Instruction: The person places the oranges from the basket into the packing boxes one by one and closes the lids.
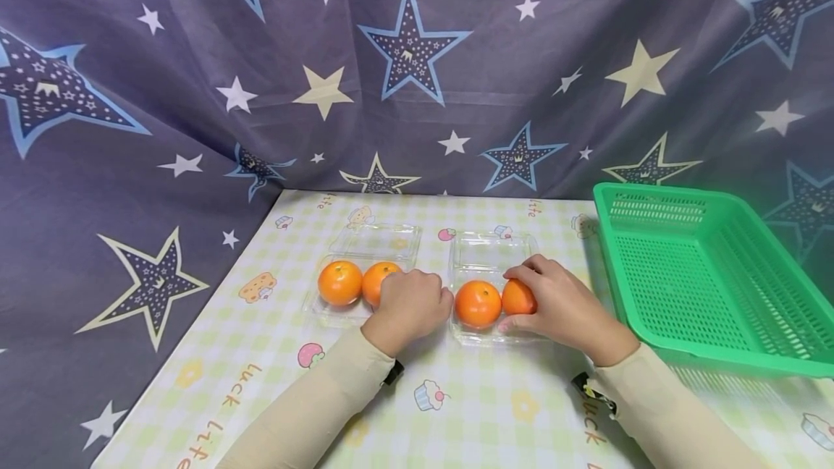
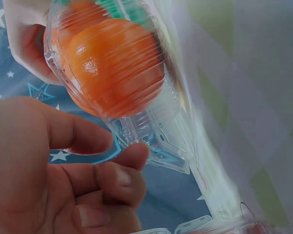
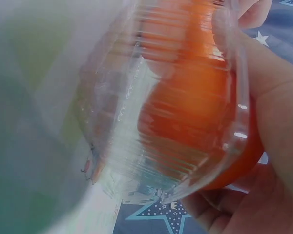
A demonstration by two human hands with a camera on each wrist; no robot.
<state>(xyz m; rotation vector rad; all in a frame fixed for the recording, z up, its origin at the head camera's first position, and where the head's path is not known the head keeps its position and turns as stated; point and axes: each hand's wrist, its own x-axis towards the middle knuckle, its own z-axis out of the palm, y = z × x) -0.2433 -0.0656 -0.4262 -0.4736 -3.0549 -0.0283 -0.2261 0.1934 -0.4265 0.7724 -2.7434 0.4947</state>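
Note:
Two clear plastic clamshell boxes stand side by side with lids raised at the back. In the left box (image 1: 315, 307) lie two oranges, one (image 1: 339, 283) in full view and one (image 1: 378, 281) partly behind my left hand. My left hand (image 1: 413, 306) is at the near left edge of the right box (image 1: 472, 336); in the left wrist view its thumb and curled fingers (image 2: 129, 183) pinch the box rim. My right hand (image 1: 554, 302) grips an orange (image 1: 519, 297) in the right box's right half, beside another orange (image 1: 478, 304). Through the ribbed wall, the right wrist view shows the gripped orange (image 3: 185, 126).
A green slotted plastic basket (image 1: 691, 346) stands at the right of the table, close to my right forearm. The table has a checked cloth (image 1: 274, 353) with printed cartoons. Behind it hangs a star-patterned curtain (image 1: 456, 49).

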